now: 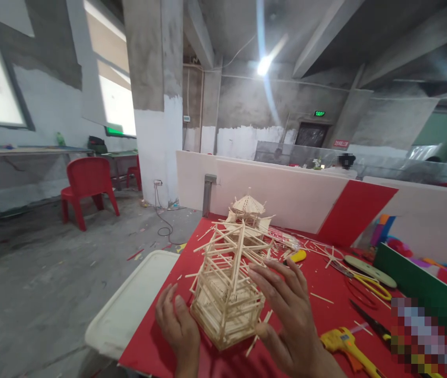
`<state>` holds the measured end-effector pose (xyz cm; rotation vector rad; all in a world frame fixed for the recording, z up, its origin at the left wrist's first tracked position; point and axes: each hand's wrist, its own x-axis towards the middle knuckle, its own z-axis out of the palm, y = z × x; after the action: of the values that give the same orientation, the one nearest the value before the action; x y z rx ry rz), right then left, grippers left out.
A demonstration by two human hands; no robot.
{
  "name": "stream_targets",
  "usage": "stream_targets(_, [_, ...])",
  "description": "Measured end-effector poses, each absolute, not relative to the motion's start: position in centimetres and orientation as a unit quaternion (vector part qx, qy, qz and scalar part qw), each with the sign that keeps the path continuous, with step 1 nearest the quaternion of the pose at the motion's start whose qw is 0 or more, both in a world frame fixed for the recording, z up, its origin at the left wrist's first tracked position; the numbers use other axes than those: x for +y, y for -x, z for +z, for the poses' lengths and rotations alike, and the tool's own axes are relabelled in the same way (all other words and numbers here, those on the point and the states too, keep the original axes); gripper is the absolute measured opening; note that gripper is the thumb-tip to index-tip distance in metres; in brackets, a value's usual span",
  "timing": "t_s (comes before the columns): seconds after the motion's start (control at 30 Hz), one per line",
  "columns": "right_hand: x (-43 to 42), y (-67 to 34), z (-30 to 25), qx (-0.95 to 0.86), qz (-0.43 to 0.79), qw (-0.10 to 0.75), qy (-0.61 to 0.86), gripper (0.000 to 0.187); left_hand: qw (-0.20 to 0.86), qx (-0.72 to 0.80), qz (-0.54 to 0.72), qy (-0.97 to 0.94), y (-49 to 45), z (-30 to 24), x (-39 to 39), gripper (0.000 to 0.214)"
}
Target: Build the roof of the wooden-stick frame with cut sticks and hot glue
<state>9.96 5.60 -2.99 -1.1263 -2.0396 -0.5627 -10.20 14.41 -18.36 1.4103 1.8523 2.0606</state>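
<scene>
Left hand [178, 324], right hand [291, 307], stick model [231, 287] between them

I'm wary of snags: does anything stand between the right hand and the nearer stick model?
Nothing visible blocks the right hand from the nearer stick model; loose sticks lie on the red tabletop beside its base, on that hand's side.

One open stick frame [233, 281], one roofed stick pavilion [249, 206], one yellow glue gun [347, 346], one red surface [331, 315], two red plastic chairs [89, 181], one green exit sign [319, 113], loose sticks [321, 298] too many to count
</scene>
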Motion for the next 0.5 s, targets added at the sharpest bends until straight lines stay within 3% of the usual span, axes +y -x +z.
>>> stream_targets(0.27, [4.7,-10.6,-4.2,-0.786,-0.149,0.392,0.454,0.054,0.031,0.591,0.671,-0.446,9.3,-16.9,12.3,0.042])
stream_targets(0.5, [4.4,-11.7,-8.3,-0.623,-0.013,0.525,0.580,0.063,0.048,0.562,0.686,-0.460,6.6,-16.3,8.8,0.045])
